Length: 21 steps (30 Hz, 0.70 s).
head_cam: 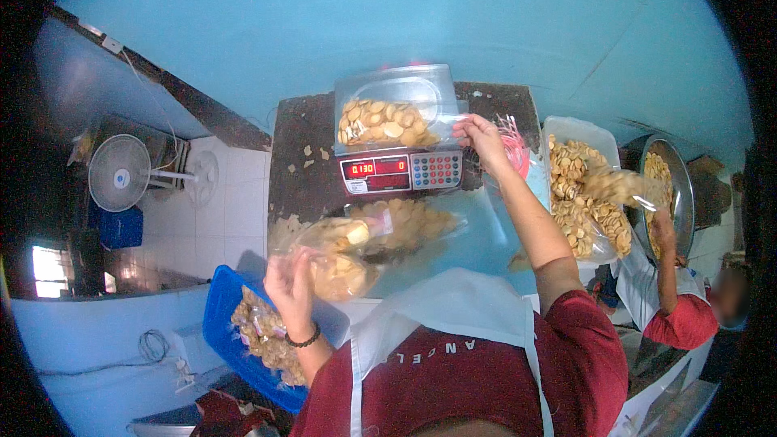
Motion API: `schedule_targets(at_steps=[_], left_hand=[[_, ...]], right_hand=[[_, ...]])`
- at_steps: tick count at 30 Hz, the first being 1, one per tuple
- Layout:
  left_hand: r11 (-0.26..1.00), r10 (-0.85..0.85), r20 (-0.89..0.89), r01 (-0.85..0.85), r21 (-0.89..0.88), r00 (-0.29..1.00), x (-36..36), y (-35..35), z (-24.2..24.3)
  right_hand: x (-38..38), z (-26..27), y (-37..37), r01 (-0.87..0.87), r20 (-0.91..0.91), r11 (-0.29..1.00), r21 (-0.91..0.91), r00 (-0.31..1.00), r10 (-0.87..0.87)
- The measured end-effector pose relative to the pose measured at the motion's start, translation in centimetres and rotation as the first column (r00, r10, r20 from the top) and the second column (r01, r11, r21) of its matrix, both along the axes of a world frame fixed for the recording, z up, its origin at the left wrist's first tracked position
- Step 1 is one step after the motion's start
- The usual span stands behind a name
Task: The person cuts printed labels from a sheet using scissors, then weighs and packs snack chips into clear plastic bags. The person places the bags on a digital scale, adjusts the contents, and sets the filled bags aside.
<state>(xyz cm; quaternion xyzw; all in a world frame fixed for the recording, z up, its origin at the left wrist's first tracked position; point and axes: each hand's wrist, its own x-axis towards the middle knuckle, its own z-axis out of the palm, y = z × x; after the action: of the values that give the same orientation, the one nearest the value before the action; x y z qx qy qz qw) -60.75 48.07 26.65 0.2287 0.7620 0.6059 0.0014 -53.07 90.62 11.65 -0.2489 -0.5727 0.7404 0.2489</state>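
Note:
A transparent plastic bag of round, thin chips lies on the metal pan of a digital weighing scale, whose red display is lit. My right hand pinches the loose mouth of that bag at the pan's right edge. Lower left, my left hand grips the plastic of another bag of chips, somewhat blurred. Behind it, just in front of the scale, lies a further filled bag with a label. A bundle of pink ties lies beside my right wrist.
Right of the table stands a plastic tub of chips; a co-worker's hand holds a blurred bag above it. Beyond is a large metal basin. A blue crate of packed bags stands lower left, a fan farther left.

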Motion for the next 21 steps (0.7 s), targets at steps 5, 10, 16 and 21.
schedule_targets(at_steps=[5,10,16,21], left_hand=[[0.998,-0.05,0.124,0.047,0.028,0.991,-0.2,-0.4,0.4],[0.981,-0.172,0.102,0.162,0.103,0.98,-0.5,0.5,0.5],[0.972,-0.2,0.164,0.174,0.16,0.966,0.0,1.5,-0.2],[0.915,-0.393,0.097,0.399,-0.058,0.915,0.7,4.7,0.2]], right_hand=[[1.1,-0.6,0.0,-0.086,0.115,0.923,0.375,0.992,0.046],[2.7,1.2,-0.3,-0.298,0.38,0.703,0.646,0.924,0.043],[3.1,2.2,-1.5,-0.268,0.265,0.386,0.883,0.962,0.062],[1.1,6.0,-5.0,-0.15,0.148,0.185,0.971,0.989,0.027]])
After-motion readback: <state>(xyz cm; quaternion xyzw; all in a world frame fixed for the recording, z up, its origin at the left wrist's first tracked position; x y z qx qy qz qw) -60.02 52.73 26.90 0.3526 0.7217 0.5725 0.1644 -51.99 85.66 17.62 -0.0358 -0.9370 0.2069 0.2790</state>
